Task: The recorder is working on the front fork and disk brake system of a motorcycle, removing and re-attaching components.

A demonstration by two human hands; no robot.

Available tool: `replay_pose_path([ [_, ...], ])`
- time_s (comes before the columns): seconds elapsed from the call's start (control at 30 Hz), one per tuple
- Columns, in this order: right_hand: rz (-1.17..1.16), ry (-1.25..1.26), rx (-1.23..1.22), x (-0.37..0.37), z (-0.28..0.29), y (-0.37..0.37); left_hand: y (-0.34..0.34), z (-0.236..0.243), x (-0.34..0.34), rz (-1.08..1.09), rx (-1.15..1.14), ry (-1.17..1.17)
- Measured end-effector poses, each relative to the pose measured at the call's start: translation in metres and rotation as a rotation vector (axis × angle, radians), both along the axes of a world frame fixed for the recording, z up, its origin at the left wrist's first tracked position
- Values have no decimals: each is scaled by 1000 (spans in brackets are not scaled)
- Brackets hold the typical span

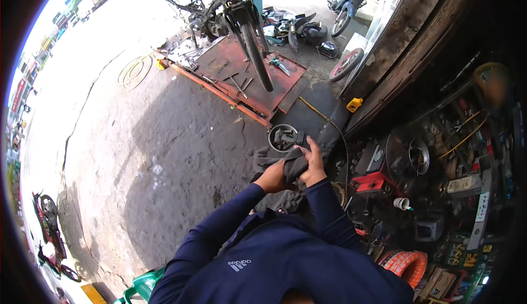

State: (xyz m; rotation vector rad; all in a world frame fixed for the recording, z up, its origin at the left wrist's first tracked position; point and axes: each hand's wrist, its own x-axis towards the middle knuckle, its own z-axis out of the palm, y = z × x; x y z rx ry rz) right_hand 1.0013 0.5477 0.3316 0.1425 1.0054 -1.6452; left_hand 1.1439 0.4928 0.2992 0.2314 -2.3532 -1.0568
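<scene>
A dark grey cloth [296, 164] is bunched between my two hands in front of my body. My left hand [272, 176] grips it from the left, its fingers tucked partly into the folds. My right hand [314, 164] closes on the other side, thumb and fingers pressed to the cloth. A small dark piece shows by the right fingertips, but I cannot make out whether it is held. Just beyond the cloth, a round metal basin [271, 139] on the ground contains several grey metal parts [285, 137].
Ahead, a motorcycle with its front wheel [256, 57] raised stands over a red metal platform [219, 65] with tools on it. To the right are a red toolbox [373, 182] and crowded parts. A yellow bottle [354, 105] stands near the wooden wall. A green chair [144, 285] is lower left.
</scene>
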Motion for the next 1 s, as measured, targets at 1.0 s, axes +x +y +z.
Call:
replay_pose_path([
  [1.0,-530,-70,595,-48,-193,238,37,-46,25,-41,917,-429],
])
